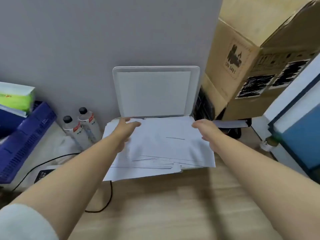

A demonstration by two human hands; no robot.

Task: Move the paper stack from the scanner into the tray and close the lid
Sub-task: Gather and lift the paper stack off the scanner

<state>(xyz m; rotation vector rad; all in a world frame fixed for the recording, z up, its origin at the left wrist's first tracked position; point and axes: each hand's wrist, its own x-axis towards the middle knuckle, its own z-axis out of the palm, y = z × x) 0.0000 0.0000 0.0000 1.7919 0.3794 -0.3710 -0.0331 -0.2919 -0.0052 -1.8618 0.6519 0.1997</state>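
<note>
While the scanner lid [154,92] stands raised, the left hand [127,129] presses open-fingered on the paper stack [161,146]; the right hand [207,128] hovers open beside it.

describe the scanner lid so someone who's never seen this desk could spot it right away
Start at the grey wall behind the wooden desk. The scanner lid stands raised against it, just behind the loose paper stack. It is the only white upright panel there, with rounded corners, left of the cardboard box.

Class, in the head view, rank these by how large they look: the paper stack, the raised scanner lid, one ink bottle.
1. paper stack, nearer the camera
2. scanner lid, not far behind
3. ink bottle
</note>
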